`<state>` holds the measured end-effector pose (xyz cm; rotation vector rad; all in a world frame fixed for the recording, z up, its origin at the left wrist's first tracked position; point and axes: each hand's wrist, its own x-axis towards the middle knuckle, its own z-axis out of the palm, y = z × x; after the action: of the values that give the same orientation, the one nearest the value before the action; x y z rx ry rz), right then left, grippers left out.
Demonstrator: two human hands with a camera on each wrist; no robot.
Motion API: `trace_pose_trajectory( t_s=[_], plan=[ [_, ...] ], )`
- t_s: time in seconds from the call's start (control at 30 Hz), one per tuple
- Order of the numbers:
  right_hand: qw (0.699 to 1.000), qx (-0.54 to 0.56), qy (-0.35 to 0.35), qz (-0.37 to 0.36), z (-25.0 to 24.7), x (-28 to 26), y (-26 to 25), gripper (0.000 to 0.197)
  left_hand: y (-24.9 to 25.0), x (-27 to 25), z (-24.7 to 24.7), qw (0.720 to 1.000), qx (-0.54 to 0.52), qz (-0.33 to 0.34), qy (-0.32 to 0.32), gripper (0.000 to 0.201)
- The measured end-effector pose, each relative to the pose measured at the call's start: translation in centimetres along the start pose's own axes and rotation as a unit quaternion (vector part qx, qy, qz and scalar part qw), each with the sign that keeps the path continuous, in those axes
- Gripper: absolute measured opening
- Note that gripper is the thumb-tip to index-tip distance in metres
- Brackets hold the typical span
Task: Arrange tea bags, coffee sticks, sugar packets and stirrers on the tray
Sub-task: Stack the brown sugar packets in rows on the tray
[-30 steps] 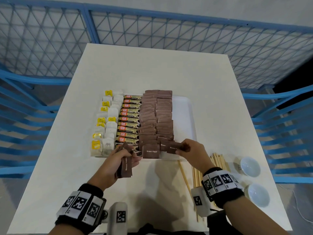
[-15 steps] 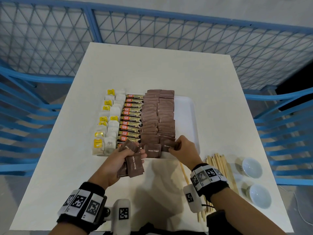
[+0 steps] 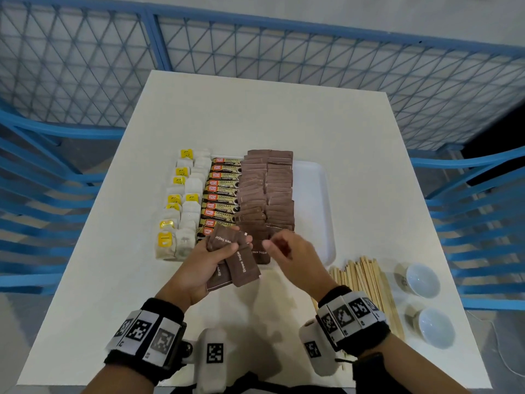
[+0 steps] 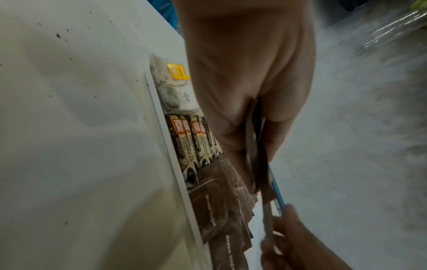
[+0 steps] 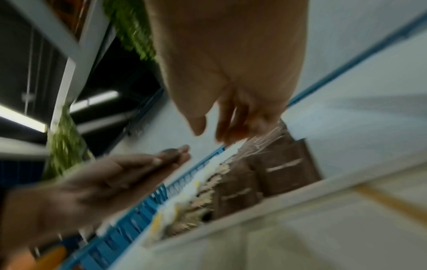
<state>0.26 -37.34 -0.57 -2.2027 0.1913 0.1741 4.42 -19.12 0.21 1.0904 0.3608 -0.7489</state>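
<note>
Your left hand grips a fanned bunch of brown sugar packets at the near edge of the tray; at least 3 packets show in the head view, but your fingers and the overlap hide the exact count. In the left wrist view the bunch appears only edge-on, as a thin stack between thumb and fingers.

Your right hand hovers just right of the bunch, over the tray's near edge, fingers loosely curled. The head view shows nothing in them; the right wrist view is motion-blurred, and there the fingers look slack and unloaded.

Tray contents, left to right: 2 columns of tea bags with yellow tags, 1 column of coffee sticks with about 9 visible and the nearest hidden behind your left hand, then 2 columns of brown sugar packets, too overlapped to count. The right strip of the tray is bare white.

The wooden stirrers lie in a loose pile on the tabletop, off the tray, near its right near corner; your right wrist covers the pile's near-left part. 2 white bowls sit right of the stirrers.

Only the left wrist view shows the tray rim side-on with the coffee sticks packed against it.
</note>
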Motion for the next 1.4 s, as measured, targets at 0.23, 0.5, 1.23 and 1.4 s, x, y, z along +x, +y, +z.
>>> trace_pose_trajectory(
  t_s=[0.23, 0.5, 1.23, 1.4],
  plan=[
    [0.972, 0.174, -0.141, 0.07, 0.4, -0.1, -1.6, 0.016, -0.2, 0.2, 0.2, 0.998, 0.027, 0.057, 0.019, 0.037],
    [0.934, 0.326, -0.093, 0.115, -0.3, -0.1, -1.2, 0.016, -0.8, 0.3, 0.1, 0.99, 0.109, 0.077, 0.041, 0.034],
    [0.98, 0.083, -0.155, 0.097, -2.6, -1.6, 2.1, 0.021, -1.4, 0.1, -0.4, 0.989, 0.148, 0.01, 0.009, 0.017],
    [0.99, 0.026, -0.025, 0.134, -4.1, -0.8, 4.0, 0.016, -0.6, 0.1, -1.3, 0.996, 0.086, 0.002, 0.015, 0.022]
  ],
)
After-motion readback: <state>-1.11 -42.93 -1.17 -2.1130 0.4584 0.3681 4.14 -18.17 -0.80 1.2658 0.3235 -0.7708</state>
